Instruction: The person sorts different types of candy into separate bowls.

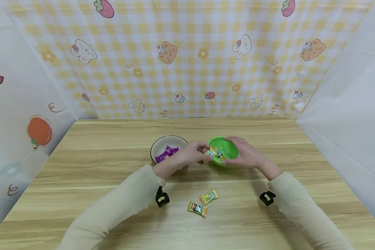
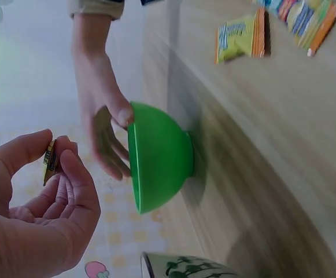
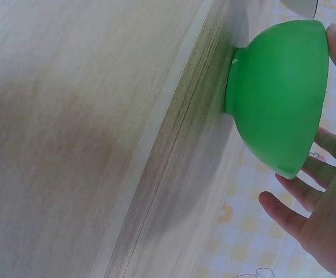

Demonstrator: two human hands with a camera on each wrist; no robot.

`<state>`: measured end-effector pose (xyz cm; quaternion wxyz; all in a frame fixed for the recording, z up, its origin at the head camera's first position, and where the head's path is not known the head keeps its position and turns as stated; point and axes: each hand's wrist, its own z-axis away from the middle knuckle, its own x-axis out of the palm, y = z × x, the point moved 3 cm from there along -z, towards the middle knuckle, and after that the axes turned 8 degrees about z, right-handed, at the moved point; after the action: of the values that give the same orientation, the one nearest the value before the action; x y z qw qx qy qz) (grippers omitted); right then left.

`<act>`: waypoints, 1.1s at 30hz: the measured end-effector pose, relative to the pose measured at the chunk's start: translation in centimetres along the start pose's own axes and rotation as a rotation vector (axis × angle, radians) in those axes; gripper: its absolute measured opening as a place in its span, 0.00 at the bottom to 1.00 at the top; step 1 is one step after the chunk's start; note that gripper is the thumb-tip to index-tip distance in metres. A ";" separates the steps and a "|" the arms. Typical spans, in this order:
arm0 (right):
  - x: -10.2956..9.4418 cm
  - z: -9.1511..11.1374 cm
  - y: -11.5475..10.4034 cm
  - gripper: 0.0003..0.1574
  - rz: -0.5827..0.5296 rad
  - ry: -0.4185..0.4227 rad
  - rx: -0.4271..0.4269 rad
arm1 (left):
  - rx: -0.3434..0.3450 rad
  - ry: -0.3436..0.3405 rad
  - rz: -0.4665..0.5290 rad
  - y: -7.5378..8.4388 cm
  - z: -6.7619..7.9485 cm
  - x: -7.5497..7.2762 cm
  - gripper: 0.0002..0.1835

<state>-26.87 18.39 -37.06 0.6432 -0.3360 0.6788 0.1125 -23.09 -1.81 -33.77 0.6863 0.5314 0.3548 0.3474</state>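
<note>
My left hand (image 1: 192, 152) pinches a small yellow wrapped candy (image 2: 50, 163) between thumb and fingers, just left of the green bowl's rim. The green bowl (image 2: 162, 156) stands upright on the table. At its right side my right hand (image 1: 247, 152) holds it by the rim, thumb at the near edge and fingers spread toward the far edge. Inside lies a yellow wrapped candy (image 1: 219, 155). Nearer to me on the table are two more yellow wrapped candies, one with an orange end (image 1: 209, 197) and one with a dark label (image 1: 197, 209).
Left of the green bowl stands a pale bowl with a dark rim (image 1: 158, 145), partly behind my left hand. Purple wrapped candies (image 1: 166, 153) lie in it. The wooden table (image 1: 112, 139) ends at a yellow checked cloth (image 1: 187, 69) at the back.
</note>
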 end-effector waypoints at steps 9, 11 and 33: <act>0.0 0.0 0.0 0.55 -0.003 -0.006 0.003 | -0.041 0.056 -0.044 -0.2 -2.7 -0.4 0.20; 0.0 -0.1 0.1 0.54 -0.006 -0.011 0.006 | -0.048 0.064 -0.045 -0.3 -3.2 -0.3 0.20; -0.1 0.1 -0.1 0.52 -0.020 -0.018 0.001 | 0.010 0.101 0.042 0.8 -3.5 2.0 0.27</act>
<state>-26.79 18.41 -36.99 0.6503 -0.3414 0.6699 0.1088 -25.13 1.72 -33.83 0.6575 0.5240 0.3793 0.3865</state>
